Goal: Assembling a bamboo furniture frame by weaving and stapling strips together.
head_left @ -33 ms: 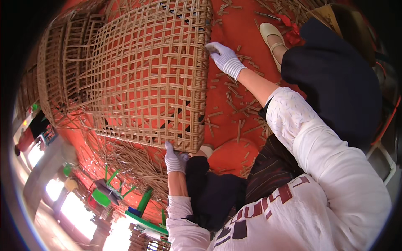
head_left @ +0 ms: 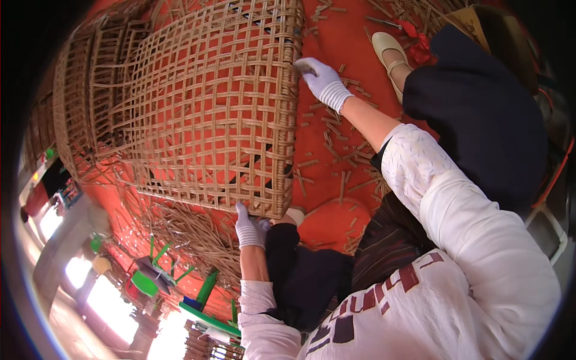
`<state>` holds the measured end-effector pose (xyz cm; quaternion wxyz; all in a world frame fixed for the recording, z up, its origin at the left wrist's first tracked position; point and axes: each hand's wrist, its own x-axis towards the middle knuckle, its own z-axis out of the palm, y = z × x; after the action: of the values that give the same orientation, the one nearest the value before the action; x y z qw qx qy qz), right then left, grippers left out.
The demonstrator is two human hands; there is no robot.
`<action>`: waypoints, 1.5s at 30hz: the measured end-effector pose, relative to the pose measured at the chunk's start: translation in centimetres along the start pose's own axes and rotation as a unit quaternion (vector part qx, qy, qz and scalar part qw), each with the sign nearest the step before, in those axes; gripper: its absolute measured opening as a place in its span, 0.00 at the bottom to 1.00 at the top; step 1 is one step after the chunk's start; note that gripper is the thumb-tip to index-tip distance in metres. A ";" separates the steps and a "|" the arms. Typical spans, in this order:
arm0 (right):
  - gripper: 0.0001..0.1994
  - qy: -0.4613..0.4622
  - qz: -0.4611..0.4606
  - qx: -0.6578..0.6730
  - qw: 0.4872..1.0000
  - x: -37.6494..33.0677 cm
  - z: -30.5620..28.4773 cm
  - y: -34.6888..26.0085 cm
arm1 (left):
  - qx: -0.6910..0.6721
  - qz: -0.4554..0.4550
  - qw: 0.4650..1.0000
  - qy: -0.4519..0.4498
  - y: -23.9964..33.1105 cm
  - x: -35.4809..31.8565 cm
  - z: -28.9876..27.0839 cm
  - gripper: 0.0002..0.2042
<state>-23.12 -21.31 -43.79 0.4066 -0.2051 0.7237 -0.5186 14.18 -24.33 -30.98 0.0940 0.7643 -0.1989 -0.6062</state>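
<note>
A large openwork wicker panel of tan woven strands leans in front of me, its squared edge on my side wrapped in strand. My right hand, in a white and grey striped glove, is closed at that right edge, some fingers hidden behind it. At the panel's near lower corner, my left hand, gloved alike, grips the bottom rim with its thumb up against the weave. Its other fingers are partly out of sight. Dark strips show inside the weave at the corners.
Cut strand pieces litter the red floor covering. Loose long strands lie beyond my left hand. More wicker work stands at the left. A metal tool lies near my beige shoe. A green stool is at lower left.
</note>
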 end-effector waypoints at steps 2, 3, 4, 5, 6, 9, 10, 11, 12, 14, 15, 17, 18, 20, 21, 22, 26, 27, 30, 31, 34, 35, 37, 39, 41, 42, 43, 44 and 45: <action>0.16 0.057 -0.022 0.082 0.995 -0.1 0.0 0.3 | -0.012 0.004 1.000 -0.010 -0.1 0.0 0.0 0.30; 0.15 0.066 0.015 0.081 0.994 -0.2 0.1 0.4 | -0.009 0.004 1.000 -0.006 -0.1 0.0 0.0 0.30; 0.15 0.061 0.009 0.078 0.995 -0.3 0.2 0.6 | -0.007 0.005 1.000 -0.002 -0.1 0.0 0.1 0.30; 0.15 0.042 0.012 0.041 0.998 -0.8 0.5 0.7 | -0.009 0.005 1.000 -0.002 -0.1 -0.1 0.1 0.30; 0.16 0.044 0.034 0.002 0.998 -0.9 0.6 0.9 | -0.005 0.016 1.000 -0.002 0.0 0.0 0.2 0.30; 0.19 -0.045 0.010 0.006 0.999 -1.6 0.9 1.1 | 0.002 0.021 1.000 0.001 -0.1 -0.1 0.4 0.30; 0.19 -0.059 0.018 0.026 0.998 -1.6 0.9 1.1 | 0.004 0.018 1.000 -0.002 -0.1 0.0 0.4 0.31; 0.20 -0.033 0.004 0.022 0.999 -1.3 0.5 1.0 | 0.001 0.021 1.000 -0.009 -0.1 0.1 0.5 0.31; 0.21 -0.001 0.019 0.013 1.000 -0.8 0.0 0.9 | 0.000 0.021 1.000 -0.009 -0.1 0.2 0.5 0.31; 0.24 0.011 -0.017 0.027 0.999 0.0 -0.7 0.5 | -0.007 0.034 0.999 -0.038 -0.5 0.5 0.6 0.32; 0.25 0.020 -0.029 0.005 0.999 0.1 -0.8 0.3 | -0.010 0.035 0.999 -0.003 -0.6 0.7 0.6 0.32; 0.27 -0.019 -0.024 -0.062 0.998 0.0 -0.9 -0.1 | 0.065 0.051 0.997 -0.001 -0.7 1.0 0.4 0.32; 0.27 -0.010 -0.026 -0.044 0.999 -0.5 -0.6 -0.3 | 0.090 0.057 0.994 -0.002 -0.7 1.1 0.3 0.32; 0.25 -0.009 -0.024 -0.091 0.996 -1.1 -0.9 -0.9 | -0.003 0.007 1.000 -0.020 -0.8 1.2 0.3 0.32; 0.25 -0.009 -0.051 -0.089 0.995 -1.2 -0.7 -1.3 | -0.006 0.015 1.000 -0.023 -1.0 1.1 0.3 0.32; 0.23 0.027 -0.051 -0.080 0.995 -1.3 -0.8 -1.7 | 0.002 0.007 1.000 -0.004 -1.1 1.0 0.4 0.32; 0.19 0.081 -0.090 -0.091 0.988 -0.6 -0.5 -3.5 | -0.002 -0.005 0.999 0.033 -0.9 0.3 0.8 0.31; 0.16 0.098 -0.121 -0.144 0.977 -0.2 -0.3 -3.7 | 0.013 -0.011 0.999 0.034 -0.7 0.3 1.2 0.31; 0.15 0.068 -0.101 -0.150 0.981 0.1 -0.1 -3.7 | 0.022 -0.022 0.999 0.039 -0.3 0.2 1.6 0.30; 0.15 0.054 -0.087 -0.142 0.985 0.4 -0.3 -3.5 | 0.030 -0.018 0.998 0.052 -0.3 0.2 1.6 0.30; 0.15 0.106 -0.083 -0.103 0.985 1.2 -1.2 -2.0 | 0.023 -0.017 0.999 0.044 -0.6 0.4 1.4 0.30; 0.17 0.125 -0.054 -0.084 0.987 1.6 -1.7 -1.2 | 0.000 -0.025 1.000 0.018 -0.7 0.5 1.2 0.31; 0.20 0.115 -0.014 -0.061 0.991 2.5 -2.4 0.1 | 0.006 -0.018 1.000 0.019 -0.9 0.6 1.1 0.31; 0.21 0.109 -0.009 -0.047 0.993 3.4 -2.7 1.2 | -0.001 -0.011 1.000 0.013 -0.9 0.6 1.2 0.31; 0.22 0.084 -0.049 0.031 0.995 4.1 -2.6 1.8 | 0.009 -0.017 1.000 0.017 -1.0 0.3 1.4 0.32; 0.22 0.046 -0.061 0.061 0.995 4.1 -2.6 2.0 | 0.021 -0.016 0.999 0.027 -1.1 0.2 1.5 0.31; 0.22 0.020 -0.061 0.083 0.994 4.3 -2.7 2.1 | 0.047 -0.004 0.997 0.058 -1.2 0.1 1.8 0.30; 0.21 -0.014 -0.054 0.100 0.993 4.4 -2.9 2.1 | 0.050 -0.001 0.997 0.056 -1.4 0.0 2.0 0.30; 0.22 -0.023 -0.056 0.070 0.996 4.5 -2.9 2.1 | 0.063 0.001 0.996 0.058 -1.5 0.1 2.2 0.29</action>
<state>-27.82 -22.03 -47.04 0.4068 -0.2283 0.6636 -0.5848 12.35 -22.83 -32.17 0.0572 0.8025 -0.2317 -0.5468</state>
